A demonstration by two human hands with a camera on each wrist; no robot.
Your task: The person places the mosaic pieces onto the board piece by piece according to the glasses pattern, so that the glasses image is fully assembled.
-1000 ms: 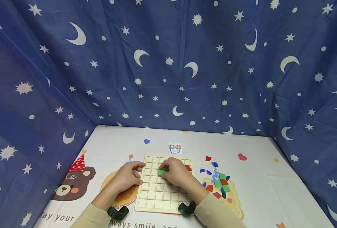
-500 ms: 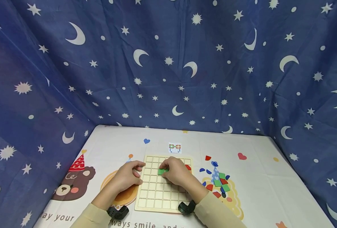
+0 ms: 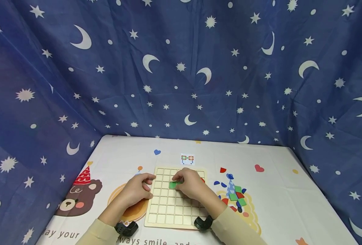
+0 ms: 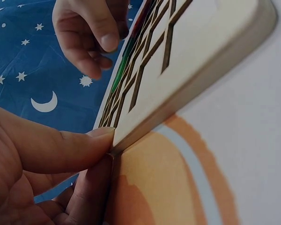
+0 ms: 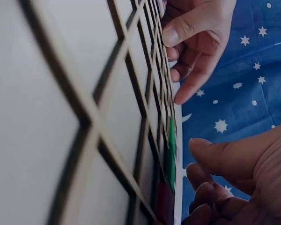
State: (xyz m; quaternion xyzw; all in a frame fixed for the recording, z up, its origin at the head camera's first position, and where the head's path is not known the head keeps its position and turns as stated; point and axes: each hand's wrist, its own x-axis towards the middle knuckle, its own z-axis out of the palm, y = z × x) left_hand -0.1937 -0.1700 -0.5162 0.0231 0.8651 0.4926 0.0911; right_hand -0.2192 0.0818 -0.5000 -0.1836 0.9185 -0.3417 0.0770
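Note:
A pale wooden grid board [image 3: 170,200] lies on the table. My left hand [image 3: 136,191] is at its left side, with the thumb [image 4: 103,136] and fingers touching the board's edge in the left wrist view. Over the upper middle of the grid hovers my right hand [image 3: 192,184]; its thumb [image 5: 201,146] and fingers are apart, with nothing visible between them in the right wrist view. A green square tile [image 3: 172,185] sits in a cell by its fingertips. Part of a red piece [image 3: 202,179] shows at the right; the hand hides other cells.
Right of the board lie loose pieces: green squares [image 3: 241,201], red pieces [image 3: 223,169] and blue pieces [image 3: 223,184]. A small printed card [image 3: 187,159] with a coloured grid pattern lies behind the board. The white tablecloth [image 3: 279,190] has cartoon prints. A blue curtain [image 3: 168,75] rises behind the table.
My right hand has moved slightly to the right, its fingers coming away from the green tile, which stays in its cell. The left hand keeps its place at the board's edge.

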